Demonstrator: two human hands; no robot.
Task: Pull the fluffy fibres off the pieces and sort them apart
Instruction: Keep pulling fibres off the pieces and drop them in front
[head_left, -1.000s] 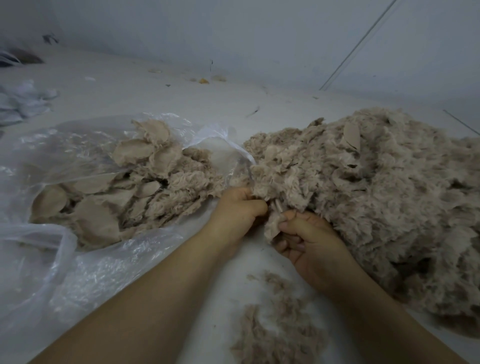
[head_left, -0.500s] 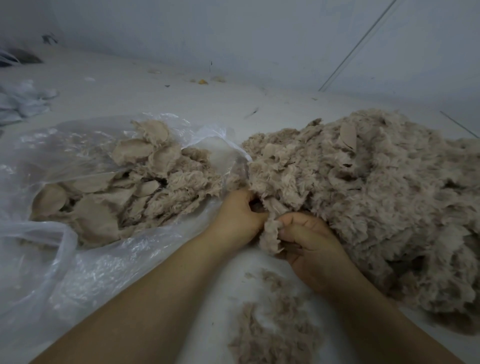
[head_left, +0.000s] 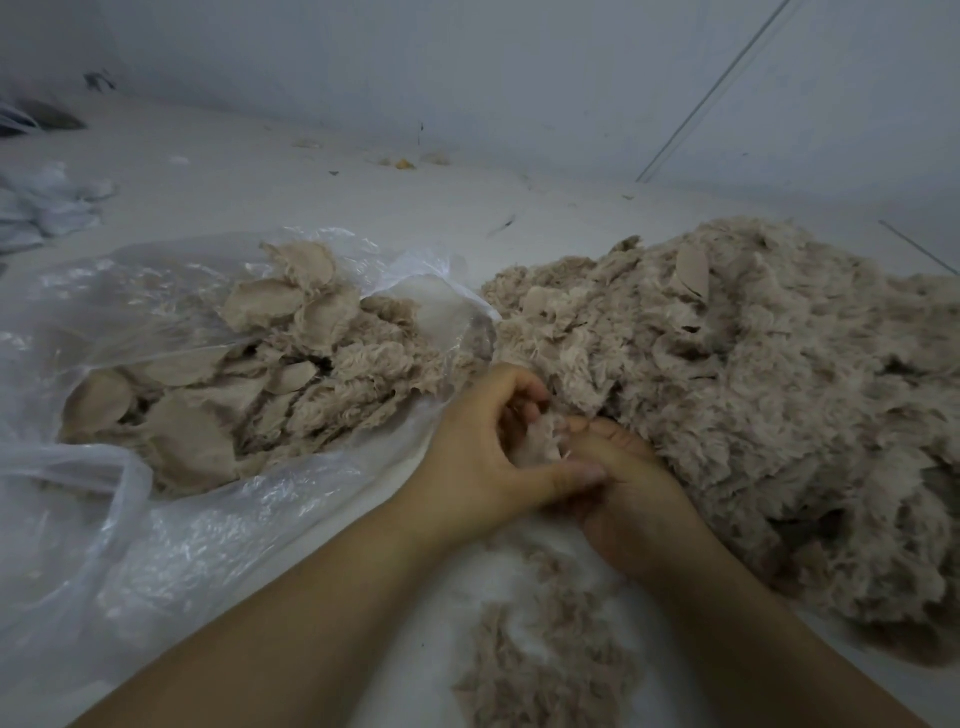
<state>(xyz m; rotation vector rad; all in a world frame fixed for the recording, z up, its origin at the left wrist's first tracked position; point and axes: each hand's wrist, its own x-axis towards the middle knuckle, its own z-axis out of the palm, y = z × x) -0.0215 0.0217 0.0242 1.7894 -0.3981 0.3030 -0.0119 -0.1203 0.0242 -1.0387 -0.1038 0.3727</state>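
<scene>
A pale grey-white floor (head_left: 322, 197) runs back to a plain grey wall (head_left: 467, 67). At the far left lies a crumpled heap of whitish plastic bags (head_left: 47, 208), with a dark object (head_left: 49, 120) behind it, too dim to identify. Small yellowish crumbs (head_left: 405, 163) and dark specks sit near the foot of the wall.

I see a plastic bag (head_left: 156, 519) lying open on the left, pieces (head_left: 270, 384) inside it. A large pile (head_left: 753, 405) lies on the right. My hands meet between them, left hand (head_left: 483, 457) touching right hand (head_left: 623, 483), a tuft (head_left: 537, 441) between them. Loose fibres (head_left: 545, 665) lie on the table (head_left: 311, 192) before them. A wall (head_left: 467, 62) stands behind.
</scene>
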